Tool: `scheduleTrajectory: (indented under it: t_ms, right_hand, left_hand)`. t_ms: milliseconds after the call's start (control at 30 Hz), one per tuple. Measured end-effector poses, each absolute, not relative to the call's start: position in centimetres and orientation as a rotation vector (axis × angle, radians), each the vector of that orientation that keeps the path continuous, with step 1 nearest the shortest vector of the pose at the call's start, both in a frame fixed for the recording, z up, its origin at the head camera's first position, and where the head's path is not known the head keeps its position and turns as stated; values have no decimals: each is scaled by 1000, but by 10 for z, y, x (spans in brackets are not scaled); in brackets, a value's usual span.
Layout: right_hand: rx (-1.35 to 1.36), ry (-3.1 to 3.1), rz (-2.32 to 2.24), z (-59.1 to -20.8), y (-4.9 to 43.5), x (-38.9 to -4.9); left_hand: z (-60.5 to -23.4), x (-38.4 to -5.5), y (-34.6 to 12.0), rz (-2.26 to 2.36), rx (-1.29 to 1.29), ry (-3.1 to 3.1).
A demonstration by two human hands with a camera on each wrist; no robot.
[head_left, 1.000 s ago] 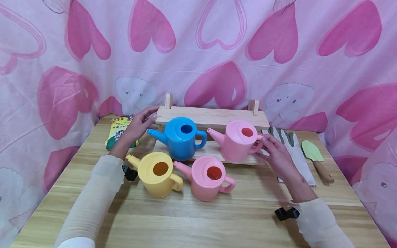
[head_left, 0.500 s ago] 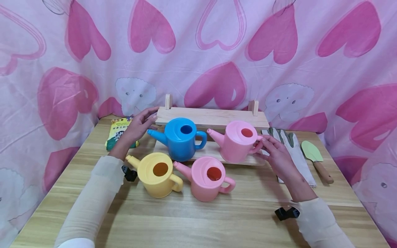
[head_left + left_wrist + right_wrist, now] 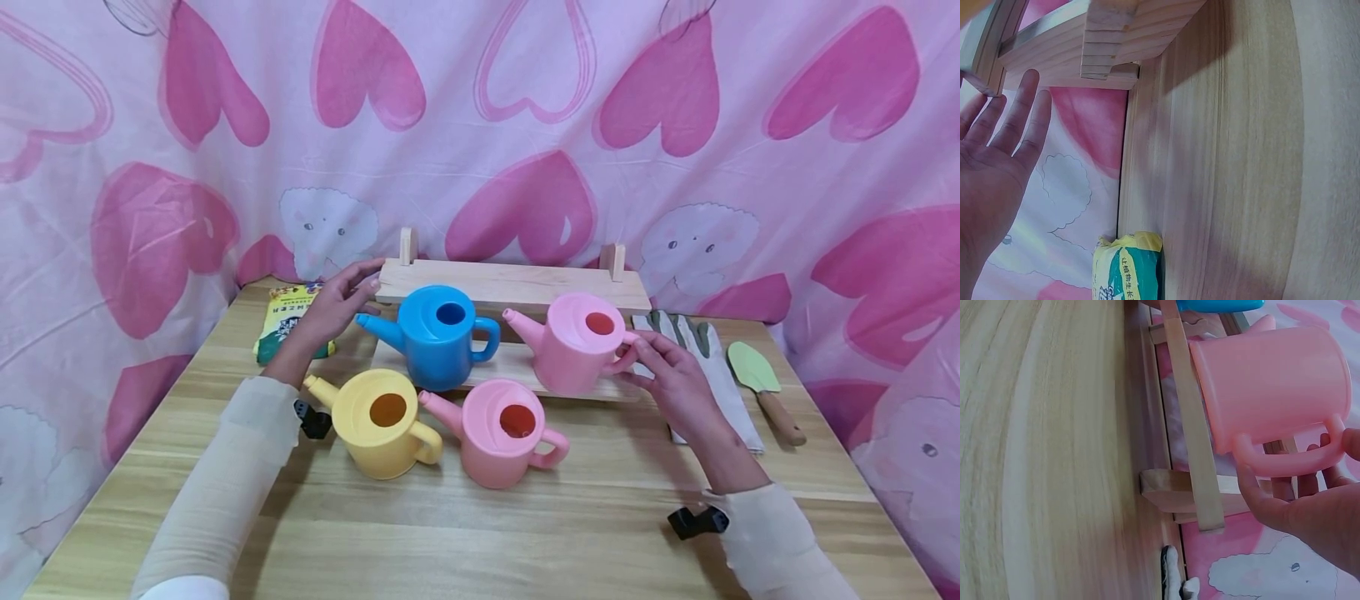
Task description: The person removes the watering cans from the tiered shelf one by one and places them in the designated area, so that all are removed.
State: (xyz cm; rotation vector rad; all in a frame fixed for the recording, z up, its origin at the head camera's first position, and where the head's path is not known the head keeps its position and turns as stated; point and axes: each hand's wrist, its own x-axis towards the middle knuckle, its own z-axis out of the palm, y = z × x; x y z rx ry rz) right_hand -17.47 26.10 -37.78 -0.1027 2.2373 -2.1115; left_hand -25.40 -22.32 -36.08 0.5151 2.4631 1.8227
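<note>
Pink watering can (image 3: 572,362), upright, right end of the lower board of a wooden shelf (image 3: 510,279); handle in the curled fingers of the right hand (image 3: 678,383); contents unreadable. Blue watering can (image 3: 438,350), same board, left. Left hand (image 3: 337,304), fingers extended, grasping nothing, at the upper board's end. Yellow can (image 3: 378,450), second pink can (image 3: 495,454): upright on table (image 3: 450,542), side by side, contents unclear.

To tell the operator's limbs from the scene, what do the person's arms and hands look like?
The left hand and right hand are gloveless. The arms wear a cream fabric left sleeve, with a white section at its lower end, and a cream fabric right sleeve. By the cuffs sit a small black left device and a small black right device.
</note>
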Motion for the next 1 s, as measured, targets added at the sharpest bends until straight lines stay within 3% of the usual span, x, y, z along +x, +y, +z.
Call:
scheduleTrajectory:
  t_ms: [467,1000]
  right_hand:
    - [-311,2124,-2268,-366,273,-152]
    - [-468,2064,-2294,-358,284,-113]
  left_hand:
    - [-388,-274,-234,1839,530,2475]
    - [-388,-275,-234,1857,534,2459]
